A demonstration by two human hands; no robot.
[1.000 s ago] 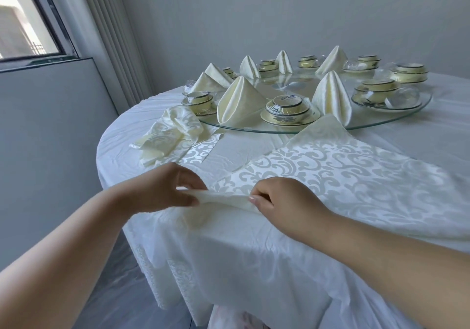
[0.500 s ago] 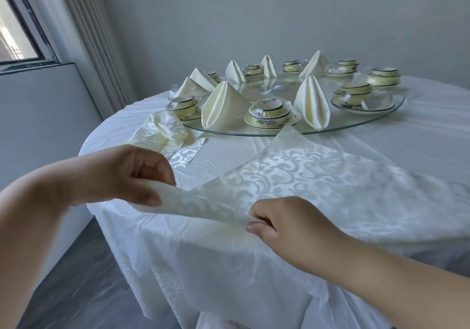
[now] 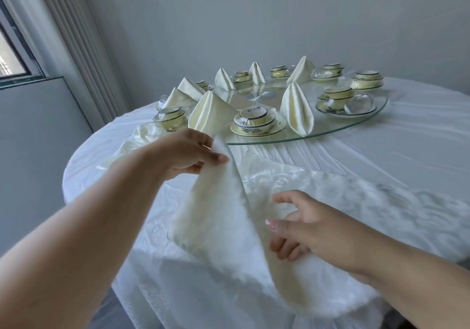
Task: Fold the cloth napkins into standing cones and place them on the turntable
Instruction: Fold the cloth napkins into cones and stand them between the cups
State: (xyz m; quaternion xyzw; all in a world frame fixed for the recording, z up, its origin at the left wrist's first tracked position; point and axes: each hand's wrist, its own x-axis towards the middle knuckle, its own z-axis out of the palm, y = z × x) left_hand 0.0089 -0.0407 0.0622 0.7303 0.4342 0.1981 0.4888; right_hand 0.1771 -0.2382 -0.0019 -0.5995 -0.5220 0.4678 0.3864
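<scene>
Head view: round white-clothed table (image 3: 407, 150) by grey wall; left hand (image 3: 188, 154) pinches napkin (image 3: 218, 214), right hand (image 3: 305, 229) spread wide.

Left hand (image 3: 189, 154) pinches the napkin (image 3: 218, 217) corner raised; right hand (image 3: 302, 227) spread above it, near turntable (image 3: 356, 128)

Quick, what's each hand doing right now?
Left hand: pinching a corner of the napkin, lifted off the table.
Right hand: open, fingers spread loosely against the napkin, gripping nothing.
</scene>
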